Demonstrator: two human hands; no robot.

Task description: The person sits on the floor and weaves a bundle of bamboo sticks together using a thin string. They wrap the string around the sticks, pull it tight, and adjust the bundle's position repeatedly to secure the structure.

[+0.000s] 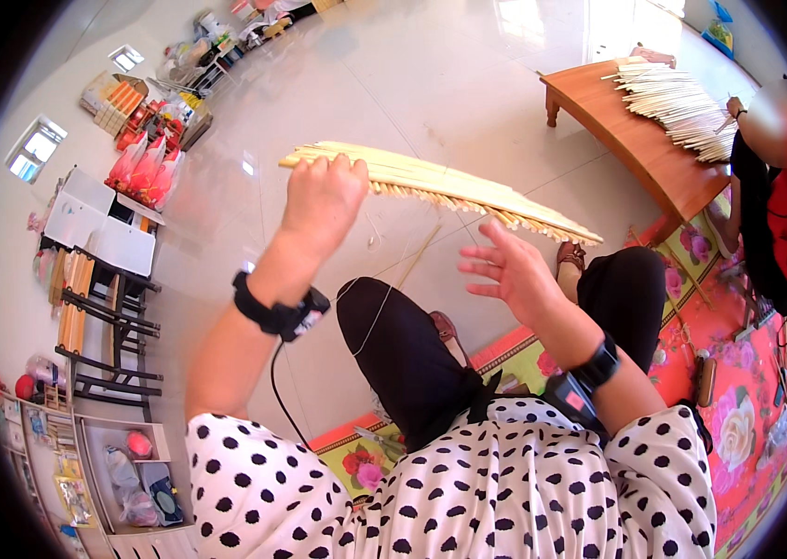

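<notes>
A long strip of pale yellow sticks (449, 184), lying side by side, is held up in front of me and slopes down to the right. My left hand (326, 200) is closed around its left end. Near the strip's lower right edge, my right hand (510, 270) has its fingers stretched and apart, gripping nothing; whether a fingertip touches the sticks I cannot tell. A thin pale string (380, 312) hangs below the strip and crosses my left knee.
On the right, a curved wooden table (603, 116) bears a similar row of pale sticks (678, 107), with a co-worker's hand (736, 107) at it. A floral mat (733, 433) covers the floor beside me. Folded tables (105, 307) and shelves (86, 466) stand left.
</notes>
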